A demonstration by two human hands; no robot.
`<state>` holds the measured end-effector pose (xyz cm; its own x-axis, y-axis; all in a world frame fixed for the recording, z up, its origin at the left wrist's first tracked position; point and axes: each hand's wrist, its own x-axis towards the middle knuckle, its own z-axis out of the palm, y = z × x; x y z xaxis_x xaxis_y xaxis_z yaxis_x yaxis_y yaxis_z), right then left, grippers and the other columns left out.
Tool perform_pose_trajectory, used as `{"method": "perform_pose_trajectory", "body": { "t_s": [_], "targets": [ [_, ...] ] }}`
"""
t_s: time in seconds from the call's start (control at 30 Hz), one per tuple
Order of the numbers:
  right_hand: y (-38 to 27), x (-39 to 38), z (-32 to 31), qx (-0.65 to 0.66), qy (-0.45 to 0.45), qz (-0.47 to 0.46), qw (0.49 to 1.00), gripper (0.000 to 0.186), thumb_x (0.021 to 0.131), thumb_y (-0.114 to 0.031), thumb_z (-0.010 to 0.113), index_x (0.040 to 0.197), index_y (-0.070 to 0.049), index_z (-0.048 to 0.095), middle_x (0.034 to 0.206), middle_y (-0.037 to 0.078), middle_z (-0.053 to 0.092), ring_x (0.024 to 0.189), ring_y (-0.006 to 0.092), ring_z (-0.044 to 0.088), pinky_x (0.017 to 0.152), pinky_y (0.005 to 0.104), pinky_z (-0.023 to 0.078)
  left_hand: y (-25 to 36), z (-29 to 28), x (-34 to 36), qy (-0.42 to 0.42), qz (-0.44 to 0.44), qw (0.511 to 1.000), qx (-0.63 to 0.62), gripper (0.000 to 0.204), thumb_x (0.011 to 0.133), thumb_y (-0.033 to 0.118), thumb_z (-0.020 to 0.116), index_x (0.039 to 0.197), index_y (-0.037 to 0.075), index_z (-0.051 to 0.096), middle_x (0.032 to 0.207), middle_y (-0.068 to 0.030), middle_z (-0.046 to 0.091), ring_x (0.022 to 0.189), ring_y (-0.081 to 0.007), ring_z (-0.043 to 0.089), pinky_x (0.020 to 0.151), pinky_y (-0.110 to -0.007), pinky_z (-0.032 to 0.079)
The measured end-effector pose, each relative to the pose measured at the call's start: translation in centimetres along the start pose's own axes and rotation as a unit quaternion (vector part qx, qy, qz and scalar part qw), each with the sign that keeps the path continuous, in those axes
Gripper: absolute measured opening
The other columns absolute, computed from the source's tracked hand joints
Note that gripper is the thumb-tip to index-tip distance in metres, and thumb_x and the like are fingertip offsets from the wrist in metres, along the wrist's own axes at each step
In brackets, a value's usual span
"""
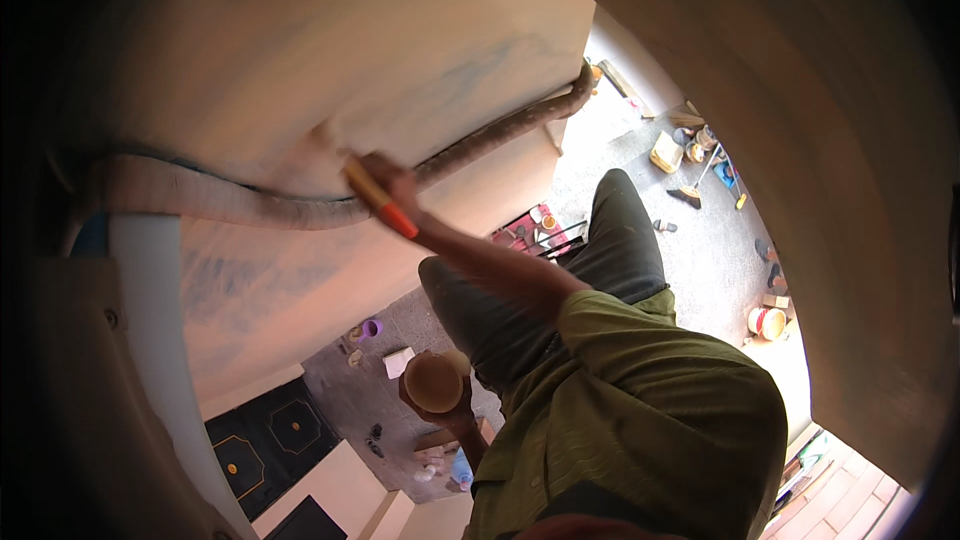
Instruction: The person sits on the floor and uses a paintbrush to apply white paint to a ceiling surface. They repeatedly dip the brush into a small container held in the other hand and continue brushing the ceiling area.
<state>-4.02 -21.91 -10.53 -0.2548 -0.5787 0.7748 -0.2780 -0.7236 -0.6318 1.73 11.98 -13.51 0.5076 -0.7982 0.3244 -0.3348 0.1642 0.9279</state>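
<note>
A paintbrush [380,200] with a yellow and red handle is gripped in my right hand [388,178]. Its blurred bristle end lies at or very close to the peach-coloured wall [400,60], just above a thick wrapped pipe [235,198] that runs along it. Lower down, my left hand [460,412] is wrapped round a round container [433,383], seen from above, with something pale beige inside. Bluish-grey smudges mark the wall above and below the pipe.
Far below is the floor [705,270], with a broom [685,197], buckets [767,323] and a purple mug [371,328]. Black doors with gold trim [290,425] show at lower left. Another large wall surface [800,120] curves along the right.
</note>
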Motion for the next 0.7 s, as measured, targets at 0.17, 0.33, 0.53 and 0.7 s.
{"method": "perform_pose_trajectory", "body": {
  "t_s": [0.17, 0.33, 0.53, 0.7],
  "targets": [
    [1.0, 1.6, -0.1, -0.013, 0.005, 0.005, 1.000, 0.035, 0.084, -0.009, 0.074, 0.117, 0.001, 0.066, 0.095, 0.015, 0.070, 0.081, 0.0340, 0.066, 0.069, 0.0418, 0.054, 0.7, 0.1, 0.1, -0.024, 0.023, 0.999, 0.029, 0.095, 0.066, 0.029, 0.094, 0.139, 0.002, 0.039, 0.127, -0.0182, 0.058, 0.114, -0.0337, 0.063, 0.099, -0.048, 0.054],
    [9.7, 6.0, -16.1, -0.126, 0.081, 0.058, 0.987, 0.024, 0.088, -0.011, 0.073, 0.109, -0.001, 0.069, 0.093, 0.013, 0.069, 0.079, 0.0269, 0.065, 0.066, 0.0380, 0.053, 1.6, -0.3, 0.3, -0.024, 0.031, 0.998, 0.055, 0.095, 0.066, 0.030, 0.094, 0.139, 0.002, 0.039, 0.127, -0.0183, 0.058, 0.114, -0.0336, 0.063, 0.099, -0.048, 0.054],
    [9.9, 11.8, -26.5, -0.245, 0.254, 0.108, 0.929, 0.027, 0.094, -0.018, 0.073, 0.111, 0.003, 0.073, 0.094, 0.015, 0.076, 0.080, 0.0190, 0.072, 0.069, 0.0319, 0.057, 1.9, -0.2, 1.1, -0.041, 0.031, 0.997, 0.054, 0.096, 0.066, 0.031, 0.094, 0.139, 0.002, 0.039, 0.126, -0.0185, 0.059, 0.115, -0.0336, 0.062, 0.099, -0.048, 0.053],
    [6.3, 9.0, -15.6, -0.151, 0.193, 0.166, 0.955, 0.024, 0.093, -0.020, 0.073, 0.102, 0.002, 0.071, 0.079, 0.005, 0.068, 0.070, 0.0156, 0.062, 0.065, 0.0300, 0.051, 2.0, -0.3, 1.5, -0.030, 0.025, 0.999, 0.006, 0.096, 0.066, 0.033, 0.094, 0.138, 0.002, 0.039, 0.126, -0.0186, 0.059, 0.114, -0.0336, 0.062, 0.099, -0.047, 0.053]
  ]
}}
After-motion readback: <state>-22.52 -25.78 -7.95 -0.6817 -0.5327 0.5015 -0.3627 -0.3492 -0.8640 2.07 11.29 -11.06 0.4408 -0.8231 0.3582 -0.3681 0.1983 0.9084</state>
